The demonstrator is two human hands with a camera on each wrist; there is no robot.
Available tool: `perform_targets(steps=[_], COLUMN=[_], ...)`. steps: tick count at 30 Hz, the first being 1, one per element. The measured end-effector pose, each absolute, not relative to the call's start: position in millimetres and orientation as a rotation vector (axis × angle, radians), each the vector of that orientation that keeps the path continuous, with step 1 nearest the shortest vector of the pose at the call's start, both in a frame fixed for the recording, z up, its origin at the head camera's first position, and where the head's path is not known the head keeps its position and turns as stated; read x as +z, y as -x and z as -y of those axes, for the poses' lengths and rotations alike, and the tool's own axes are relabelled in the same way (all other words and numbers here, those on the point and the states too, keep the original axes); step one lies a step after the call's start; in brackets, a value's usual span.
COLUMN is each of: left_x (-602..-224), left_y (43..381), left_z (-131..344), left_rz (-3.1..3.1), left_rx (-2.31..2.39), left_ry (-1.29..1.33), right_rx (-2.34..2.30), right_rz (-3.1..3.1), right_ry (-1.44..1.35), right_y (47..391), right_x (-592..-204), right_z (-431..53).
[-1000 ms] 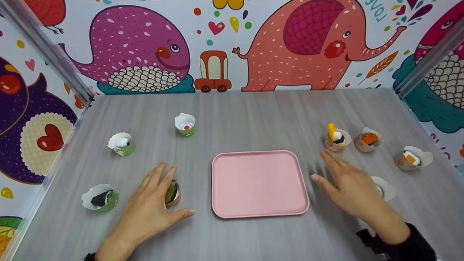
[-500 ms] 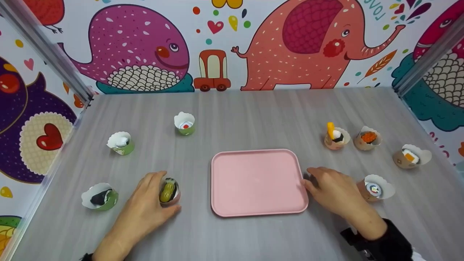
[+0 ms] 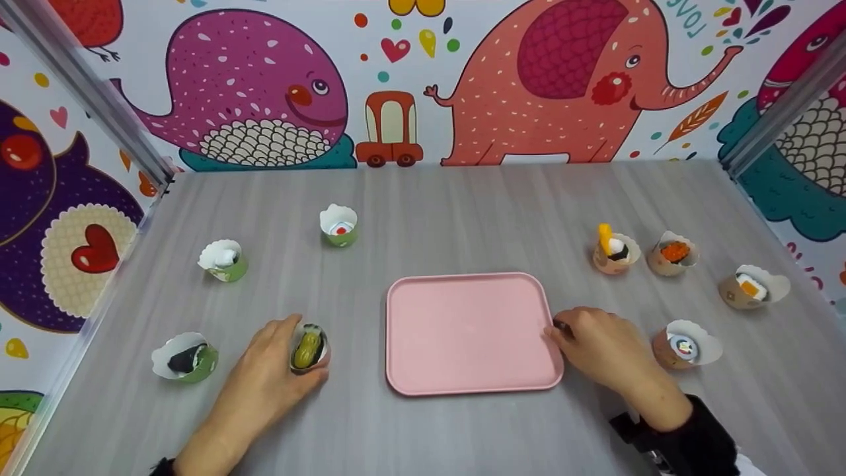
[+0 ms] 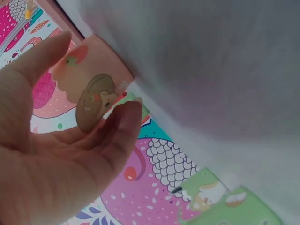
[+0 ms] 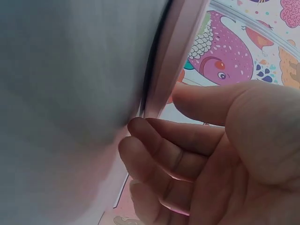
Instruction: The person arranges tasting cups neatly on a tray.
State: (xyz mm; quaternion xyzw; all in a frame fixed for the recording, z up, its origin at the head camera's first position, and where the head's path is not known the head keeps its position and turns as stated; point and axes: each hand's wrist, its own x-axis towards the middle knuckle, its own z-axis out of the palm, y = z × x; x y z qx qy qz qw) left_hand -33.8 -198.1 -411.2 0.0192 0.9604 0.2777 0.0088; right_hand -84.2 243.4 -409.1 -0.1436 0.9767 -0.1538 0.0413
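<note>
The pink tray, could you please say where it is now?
In the head view, the pink tray lies on the table just right of centre, between the pink cup in the left hand and the right hand gripping its right rim.

Left grip [image 3: 268, 373] holds cup [image 3: 308, 348], left of tray [image 3: 472, 334]; right grip [image 3: 598, 344] pinches tray's right rim. Counter [image 3: 423, 221] grey.

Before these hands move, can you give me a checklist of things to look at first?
1. Left grip curled round the pink cup: ok.
2. That cup standing upright: ok.
3. Right grip pinching the tray at its right edge: ok.
4. Nothing on the tray that could slide off: ok, it's bare.
5. Right wrist clear of the nearest brown cup: cannot tell, they look very close.
6. Nothing under the tray: cannot tell, its underside is hidden.
</note>
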Motion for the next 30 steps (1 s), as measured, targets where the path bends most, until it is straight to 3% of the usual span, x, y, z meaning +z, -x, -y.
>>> perform_targets(steps=[30], left_x=[-409], left_y=[47], left_z=[184], left_rz=[-2.979], left_rx=[0.863], left_ry=[-0.059], right_rx=[-0.542], right_rz=[-2.944], right_ry=[0.474], right_y=[87], right_x=[-408], right_z=[-241])
